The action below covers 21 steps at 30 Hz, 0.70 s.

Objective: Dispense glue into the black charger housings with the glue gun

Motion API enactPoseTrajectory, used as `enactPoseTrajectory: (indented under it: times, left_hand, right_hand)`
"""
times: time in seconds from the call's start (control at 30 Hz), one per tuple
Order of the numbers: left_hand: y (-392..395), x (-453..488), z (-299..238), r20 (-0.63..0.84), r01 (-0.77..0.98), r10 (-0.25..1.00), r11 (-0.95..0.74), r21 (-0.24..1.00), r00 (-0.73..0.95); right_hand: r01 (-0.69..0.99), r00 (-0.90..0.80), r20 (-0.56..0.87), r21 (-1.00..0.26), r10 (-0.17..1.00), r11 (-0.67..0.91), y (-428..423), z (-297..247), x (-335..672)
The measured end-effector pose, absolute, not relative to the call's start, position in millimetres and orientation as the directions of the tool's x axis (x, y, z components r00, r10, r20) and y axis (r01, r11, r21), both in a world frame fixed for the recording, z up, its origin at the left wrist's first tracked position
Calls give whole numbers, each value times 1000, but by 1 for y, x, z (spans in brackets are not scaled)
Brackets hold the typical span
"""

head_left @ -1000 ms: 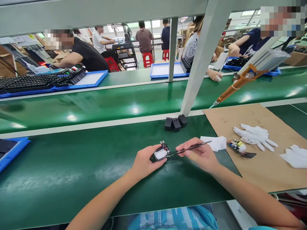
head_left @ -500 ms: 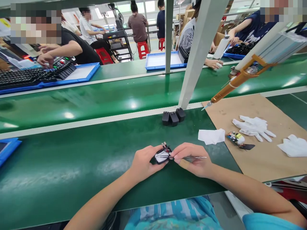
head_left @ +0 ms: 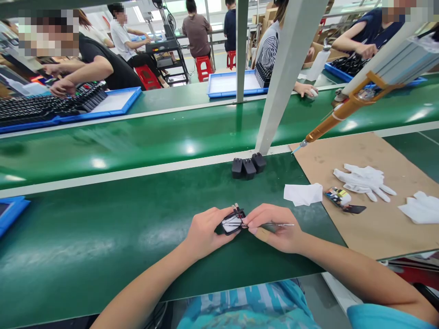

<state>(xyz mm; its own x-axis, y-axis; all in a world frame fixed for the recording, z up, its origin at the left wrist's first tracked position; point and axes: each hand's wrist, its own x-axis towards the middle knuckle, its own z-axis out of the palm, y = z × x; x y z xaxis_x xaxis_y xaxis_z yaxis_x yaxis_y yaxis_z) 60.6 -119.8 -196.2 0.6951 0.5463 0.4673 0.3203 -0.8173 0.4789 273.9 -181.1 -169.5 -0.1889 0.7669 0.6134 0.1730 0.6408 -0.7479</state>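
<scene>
Beside the black casing (head_left: 232, 233) that the left hand (head_left: 205, 233) is clasping, the right hand (head_left: 277, 228) is pinching tweezers (head_left: 285, 224), which, if slipping, could be scratching the white insert (head_left: 231, 220).

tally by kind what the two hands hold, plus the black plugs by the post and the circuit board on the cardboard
black plugs by the post: 3
open plug in the left hand: 1
tweezers in the right hand: 1
circuit board on the cardboard: 1
total: 6
</scene>
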Motion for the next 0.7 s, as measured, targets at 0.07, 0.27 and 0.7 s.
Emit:
enactPoseTrajectory:
  times: [0.07,0.27,0.7]
  left_hand:
    - [-119,60,-196,454,334,562,-806,488,691]
    - [-119,60,-196,456,357,585,-793,494,671]
    - [-119,60,-196,448,344,565,-805,483,693]
  right_hand:
    - [183,-220,641,-714,736,676,-181,-169,277]
    - [183,-243,656,-693,715,698,-180,-169,279]
    - [183,-331,655,-662,679,727,-177,-172,280]
